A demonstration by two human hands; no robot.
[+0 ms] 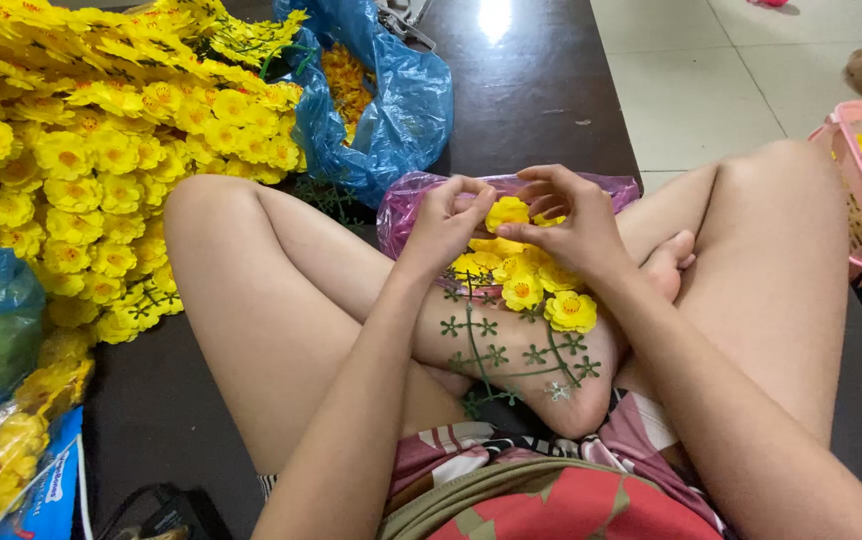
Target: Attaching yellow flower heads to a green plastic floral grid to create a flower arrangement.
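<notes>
Head view — left hand (448,222): fingertips pinched together just beside a yellow fabric flower (507,211); what they grip is too small to tell. Right hand (569,222): fingers curled, tips pinching that flower. Green plastic stem (491,340), star-tipped, partly bloomed, lies across the crossed legs. Pink plastic bag (406,205) behind; blue bag (401,100) — glossy, crumpled.

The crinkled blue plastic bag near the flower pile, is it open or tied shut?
Open: the crinkled blue plastic bag gapes at its mouth, showing yellow flower heads inside.
</notes>
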